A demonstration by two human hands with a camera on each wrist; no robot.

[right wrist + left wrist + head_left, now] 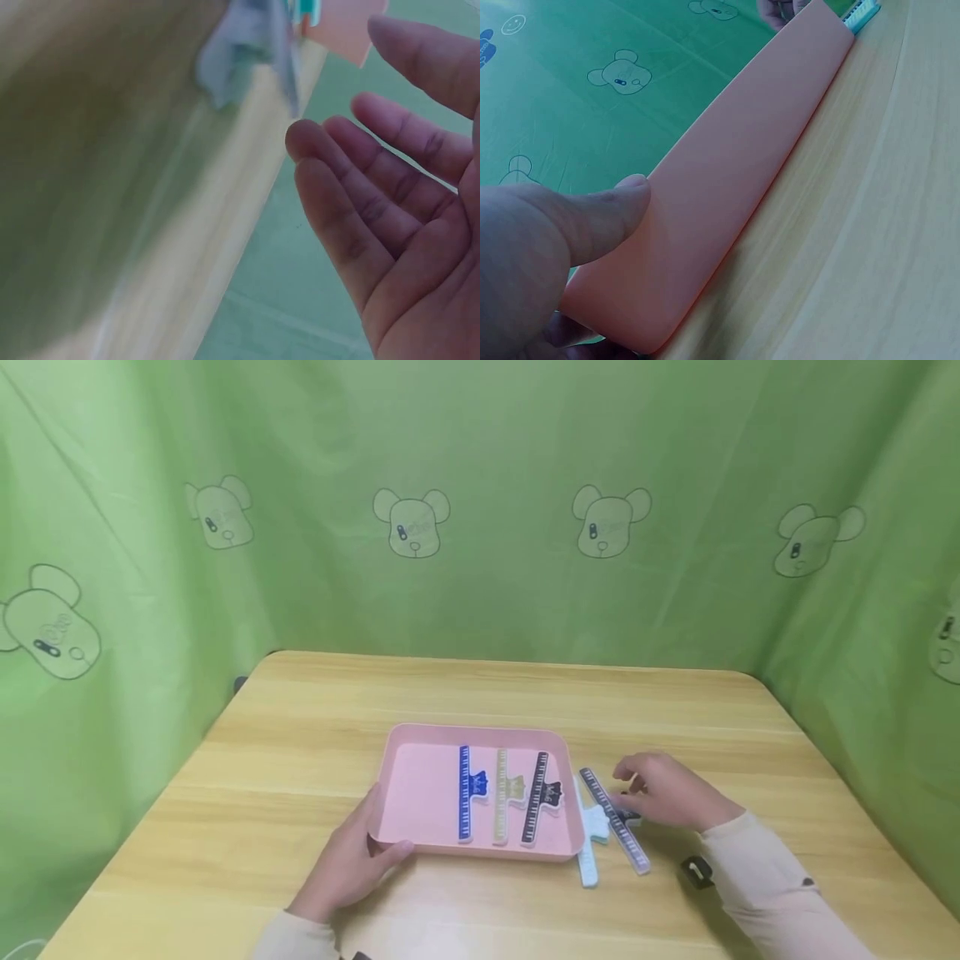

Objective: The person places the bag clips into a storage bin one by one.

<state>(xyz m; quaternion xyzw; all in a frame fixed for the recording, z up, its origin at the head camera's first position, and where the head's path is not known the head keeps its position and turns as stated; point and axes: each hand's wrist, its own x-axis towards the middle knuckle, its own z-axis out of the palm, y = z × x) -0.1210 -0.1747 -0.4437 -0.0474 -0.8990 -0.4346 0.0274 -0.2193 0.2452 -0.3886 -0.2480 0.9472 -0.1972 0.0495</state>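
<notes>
A shallow pink plastic tray (408, 793) with rounded corners sits flat on the worktop, its near left corner gripped by the left hand (351, 860), thumb over the rim. Three long ruler-marked clips lie side by side inside it, running front to back: a blue one (465, 792), a pale yellow-green one (502, 795) and a black one (536, 797). Just right of the tray, on the worktop, a light blue clip (587, 843) lies along the tray's wall, and a dark grey ruler-marked clip (613, 819) rests slanted across it, touched by the right hand (663, 793).
</notes>
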